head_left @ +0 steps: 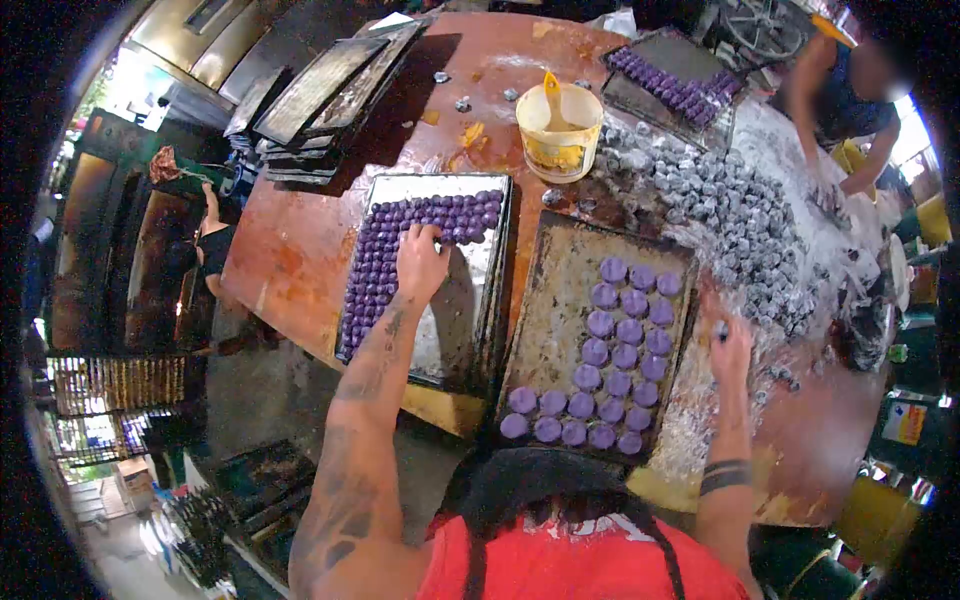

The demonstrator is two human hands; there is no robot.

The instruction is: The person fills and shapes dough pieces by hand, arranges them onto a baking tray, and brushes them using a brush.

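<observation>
My left hand [423, 262] reaches over the left tray [440, 335], its fingers closed together at the edge of the rows of dark purple balls [385, 245]; whatever they hold is hidden. On the right, my right hand [731, 347] is over the floured tabletop, its fingers curled round a small dark ball [722, 328]. Between my hands lies a second tray [550, 300] with flattened light purple discs [620, 355] in rows. Beyond my right hand spreads a heap of flour-dusted dark balls [745, 215].
A white bucket [558, 150] with a yellow-handled tool stands behind the trays. Stacked trays [320, 100] sit at the back left, and another tray of purple balls [675, 85] at the back right. A person [850, 100] works at the table's right side.
</observation>
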